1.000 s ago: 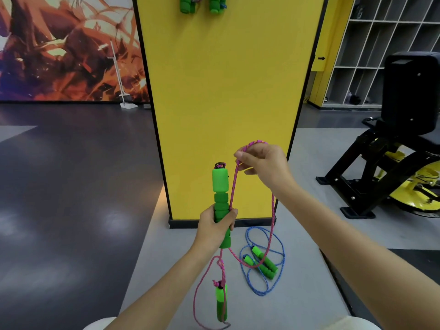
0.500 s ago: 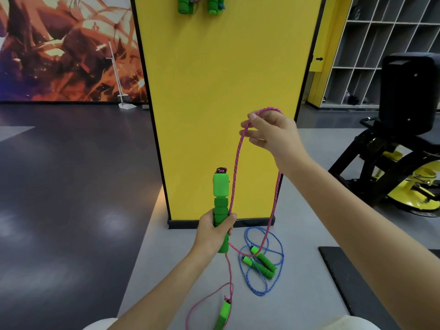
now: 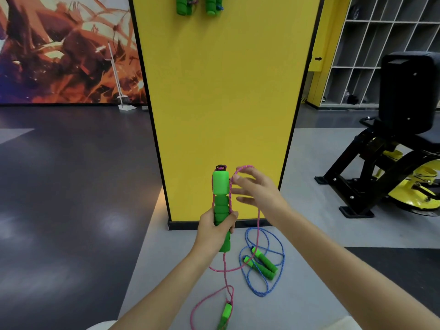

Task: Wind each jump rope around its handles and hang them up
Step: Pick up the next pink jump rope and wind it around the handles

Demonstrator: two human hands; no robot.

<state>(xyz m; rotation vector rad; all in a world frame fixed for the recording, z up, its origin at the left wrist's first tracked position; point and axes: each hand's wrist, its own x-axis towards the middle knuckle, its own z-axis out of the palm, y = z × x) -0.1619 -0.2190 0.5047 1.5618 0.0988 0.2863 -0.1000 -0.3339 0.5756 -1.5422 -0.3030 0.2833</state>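
Observation:
My left hand (image 3: 215, 228) grips a green foam handle (image 3: 220, 186) upright, with pink rope running along both its sides. My right hand (image 3: 253, 188) pinches a loop of the pink rope (image 3: 258, 225) beside the handle's top, its other fingers spread. The rope drops to the floor, where the second green handle (image 3: 226, 313) lies near the bottom edge. A blue jump rope (image 3: 273, 248) with two green handles (image 3: 263, 262) lies coiled on the grey floor to the right. Two wound ropes with green handles (image 3: 197, 4) hang at the top of the yellow pillar (image 3: 226, 91).
The yellow pillar stands directly ahead on the grey floor (image 3: 309, 186). A black and yellow exercise machine (image 3: 392, 151) is at the right. Grey cubby shelves (image 3: 371, 44) stand at the back right. A dark glossy floor (image 3: 71, 186) spreads to the left below a mural.
My right hand came down from high up with the pink loop, to beside the handle's top. Pink rope now lies along the handle's left side too. The left hand held still.

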